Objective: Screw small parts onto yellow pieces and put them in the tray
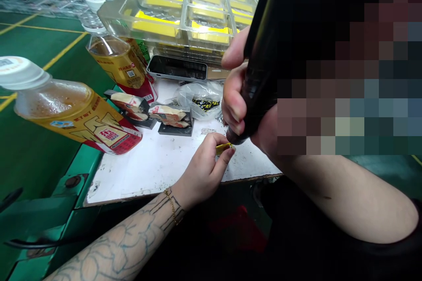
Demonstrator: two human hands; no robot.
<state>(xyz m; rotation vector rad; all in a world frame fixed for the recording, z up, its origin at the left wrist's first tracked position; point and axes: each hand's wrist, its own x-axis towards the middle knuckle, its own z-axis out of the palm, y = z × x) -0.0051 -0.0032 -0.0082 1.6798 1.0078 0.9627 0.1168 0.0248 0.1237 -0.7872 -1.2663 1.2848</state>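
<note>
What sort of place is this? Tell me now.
Likely a factory assembly bench: stacked clear plastic trays hold yellow parts, the green workbench carries marked yellow lines, and a scuffed white work board is set into it.

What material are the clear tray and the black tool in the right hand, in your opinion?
The tray looks like moulded clear plastic: yellow pieces show through its glossy walls. The black tool, held in the right hand, seems smooth plastic or rubber; its soft sheen cannot settle which.
</note>
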